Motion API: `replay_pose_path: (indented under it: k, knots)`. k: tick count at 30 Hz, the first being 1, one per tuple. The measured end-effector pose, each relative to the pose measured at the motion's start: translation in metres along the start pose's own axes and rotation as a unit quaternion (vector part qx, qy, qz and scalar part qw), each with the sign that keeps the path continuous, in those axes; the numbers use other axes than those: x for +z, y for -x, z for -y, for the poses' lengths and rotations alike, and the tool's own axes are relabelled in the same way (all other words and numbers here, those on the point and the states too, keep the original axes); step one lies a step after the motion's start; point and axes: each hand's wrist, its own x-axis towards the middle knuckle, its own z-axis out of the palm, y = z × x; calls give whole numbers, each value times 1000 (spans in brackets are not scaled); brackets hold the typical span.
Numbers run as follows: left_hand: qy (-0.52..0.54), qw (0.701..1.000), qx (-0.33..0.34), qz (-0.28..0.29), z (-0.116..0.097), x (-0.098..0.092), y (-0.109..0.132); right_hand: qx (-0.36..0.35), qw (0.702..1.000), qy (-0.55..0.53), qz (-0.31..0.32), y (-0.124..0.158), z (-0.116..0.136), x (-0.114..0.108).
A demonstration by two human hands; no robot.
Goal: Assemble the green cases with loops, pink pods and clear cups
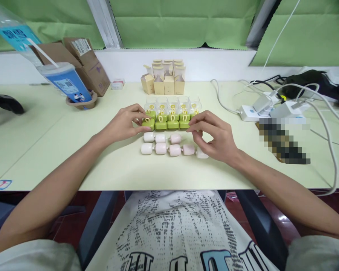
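Small green caps (pixel 173 124) with pale loops on top stand in two rows on the table. My left hand (pixel 127 122) is closed round the front-left green cap (pixel 148 124), thumb in front and fingers behind. At the rows' right end, my right hand (pixel 214 133) is curled with its fingertips drawn together; whatever lies between them is hidden. Clear cups (pixel 173 103) with yellow emblems line up behind the caps. Nearer to me, white and pale pink little bottles (pixel 174 150) lie on their sides in two rows, the rightmost partly covered by my right hand.
Small open cardboard boxes (pixel 169 84) stand by the wall. At left are a blue drink cup (pixel 70 84) in a holder, a plastic bottle (pixel 14 30) and a brown carton (pixel 94 73). A power strip (pixel 248 113) with white cables sits at right, beside a partly blurred-out object (pixel 282 143).
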Motion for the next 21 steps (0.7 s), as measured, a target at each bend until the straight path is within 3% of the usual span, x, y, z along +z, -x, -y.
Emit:
replay_pose_path:
  k: [21]
  knots:
    - [12, 999, -37, 1, -12, -10, 0, 0, 1000, 3, 1, 2, -4, -3]
